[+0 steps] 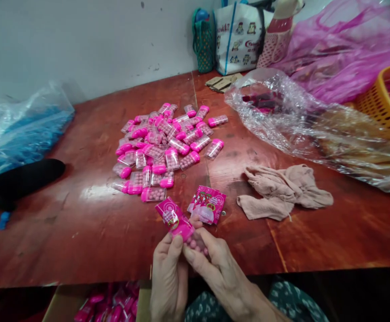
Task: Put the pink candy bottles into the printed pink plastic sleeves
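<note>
My left hand (pixel 168 273) and right hand (pixel 215 268) both pinch a clear plastic candy case (pixel 195 241) capped by a glossy pink wrapper (pixel 174 218), at the desk's (pixel 81 223) near edge. Beyond lie a heap of matching cases (pixel 168 143) and a crumpled beige cloth (pixel 282 190).

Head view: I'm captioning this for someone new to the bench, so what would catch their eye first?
First, the heap of pink-capped clear candy cases piled mid-table on the red-brown table. Next, at the near edge, the left hand and right hand together hold one candy case pushed into a pink printed wrapper, with a second pink packet lying just beyond. To the right lie a beige cloth and crinkled clear plastic sheeting.
</note>
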`<state>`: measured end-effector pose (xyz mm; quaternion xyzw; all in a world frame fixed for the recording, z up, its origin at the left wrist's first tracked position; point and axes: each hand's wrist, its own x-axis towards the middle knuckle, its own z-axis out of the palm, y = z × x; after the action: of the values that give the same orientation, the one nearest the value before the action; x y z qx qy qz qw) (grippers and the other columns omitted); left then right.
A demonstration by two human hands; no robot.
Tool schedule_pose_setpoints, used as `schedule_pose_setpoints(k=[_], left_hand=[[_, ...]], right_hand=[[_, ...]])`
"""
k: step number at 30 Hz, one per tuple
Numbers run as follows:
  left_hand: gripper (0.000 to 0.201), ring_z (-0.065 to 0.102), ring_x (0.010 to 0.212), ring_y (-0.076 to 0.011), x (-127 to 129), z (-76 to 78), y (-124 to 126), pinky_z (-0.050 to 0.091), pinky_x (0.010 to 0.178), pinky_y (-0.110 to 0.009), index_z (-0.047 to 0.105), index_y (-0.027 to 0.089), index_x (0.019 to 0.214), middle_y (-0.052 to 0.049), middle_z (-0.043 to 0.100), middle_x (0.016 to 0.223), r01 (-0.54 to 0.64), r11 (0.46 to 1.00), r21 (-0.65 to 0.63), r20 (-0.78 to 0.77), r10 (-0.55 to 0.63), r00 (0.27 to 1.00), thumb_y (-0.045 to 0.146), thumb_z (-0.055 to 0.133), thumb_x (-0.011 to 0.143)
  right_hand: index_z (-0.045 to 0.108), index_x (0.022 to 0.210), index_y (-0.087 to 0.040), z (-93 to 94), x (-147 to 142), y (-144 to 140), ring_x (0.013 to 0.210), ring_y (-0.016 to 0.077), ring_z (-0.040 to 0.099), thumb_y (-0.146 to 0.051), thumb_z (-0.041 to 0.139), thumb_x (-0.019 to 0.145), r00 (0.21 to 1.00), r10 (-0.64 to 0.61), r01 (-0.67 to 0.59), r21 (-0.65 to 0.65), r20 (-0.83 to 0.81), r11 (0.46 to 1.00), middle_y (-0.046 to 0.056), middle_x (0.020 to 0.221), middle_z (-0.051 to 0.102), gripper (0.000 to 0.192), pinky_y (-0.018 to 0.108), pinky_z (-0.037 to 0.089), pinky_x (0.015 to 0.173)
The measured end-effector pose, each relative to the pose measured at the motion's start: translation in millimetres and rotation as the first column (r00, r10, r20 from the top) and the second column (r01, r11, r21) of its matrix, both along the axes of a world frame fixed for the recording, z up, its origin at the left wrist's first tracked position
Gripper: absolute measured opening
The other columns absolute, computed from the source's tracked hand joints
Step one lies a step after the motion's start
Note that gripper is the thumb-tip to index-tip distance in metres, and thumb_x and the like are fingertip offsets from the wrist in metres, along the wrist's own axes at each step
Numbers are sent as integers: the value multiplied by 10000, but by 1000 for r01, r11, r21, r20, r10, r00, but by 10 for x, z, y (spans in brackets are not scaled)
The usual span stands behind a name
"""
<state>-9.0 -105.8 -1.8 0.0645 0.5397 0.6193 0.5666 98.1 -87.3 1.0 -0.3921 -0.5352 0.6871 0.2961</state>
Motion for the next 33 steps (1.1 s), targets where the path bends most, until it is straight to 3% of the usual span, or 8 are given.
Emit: schedule_pose_setpoints(k=[4, 8, 14, 19, 23, 29, 33], left_hand=[[325, 651, 787, -219, -40, -7, 23, 542, 682, -292, 709, 123, 882, -114, 701, 883, 3, 1000, 24, -30, -2, 1000, 362, 709, 662], [162, 652, 814, -209, -7, 22, 66, 529, 698, -258, 700, 129, 735, -103, 705, 877, 36, 999, 12, -92, -35, 995, 254, 731, 637], [153, 643, 739, -166, 109, -8, 48, 514, 713, -247, 712, 131, 804, -73, 697, 836, 83, 996, 20, -57, -81, 995, 238, 682, 699], [301, 644, 711, -166, 69, -75, 31, 513, 756, -304, 706, 161, 922, -73, 700, 835, -2, 999, 44, 80, -2, 997, 398, 621, 757], [307, 652, 727, -195, 81, -91, 57, 519, 750, -327, 717, 136, 866, -95, 704, 806, -54, 998, 31, 47, 53, 998, 399, 654, 723], [264, 603, 522, -129, 145, -142, 10, 534, 688, -289, 699, 130, 680, -22, 641, 566, -113, 993, -42, 9, 114, 993, 394, 696, 678], [272, 647, 616, -167, 149, -137, -25, 528, 735, -307, 703, 139, 693, -36, 665, 612, -115, 991, -70, 2, 116, 993, 410, 685, 685]], right_hand=[[556, 1013, -232, -26, 4, -34, 850, 156, 545, -420, 435, 906, 991, 32, -32, -9, 128, 999, 1, 898, 589, 249, 249, 405, 739], [503, 1151, -254, -37, -6, -82, 919, 167, 547, -425, 436, 903, 987, 86, -81, -39, 138, 996, 13, 941, 583, 309, 250, 407, 784], [512, 1139, -237, -57, -5, -72, 889, 178, 562, -354, 427, 915, 992, -1, -1, 18, 123, 1000, 34, 931, 601, 266, 258, 417, 744], [581, 941, -192, -66, -18, 16, 763, 143, 547, -347, 466, 900, 999, -47, 47, -14, 1, 999, 1, 830, 599, 197, 230, 426, 675], [586, 926, -190, -91, -24, 1, 734, 139, 522, -379, 472, 892, 995, -95, 94, -39, -16, 995, -1, 800, 574, 223, 222, 421, 638], [579, 915, -196, -75, -44, -80, 723, 145, 515, -384, 468, 888, 990, -133, 136, -69, 43, 988, 0, 767, 549, 220, 225, 418, 636], [563, 883, -182, -89, -96, -71, 644, 122, 480, -373, 465, 890, 987, -161, 161, -54, -3, 986, -19, 700, 514, 215, 210, 393, 576]])
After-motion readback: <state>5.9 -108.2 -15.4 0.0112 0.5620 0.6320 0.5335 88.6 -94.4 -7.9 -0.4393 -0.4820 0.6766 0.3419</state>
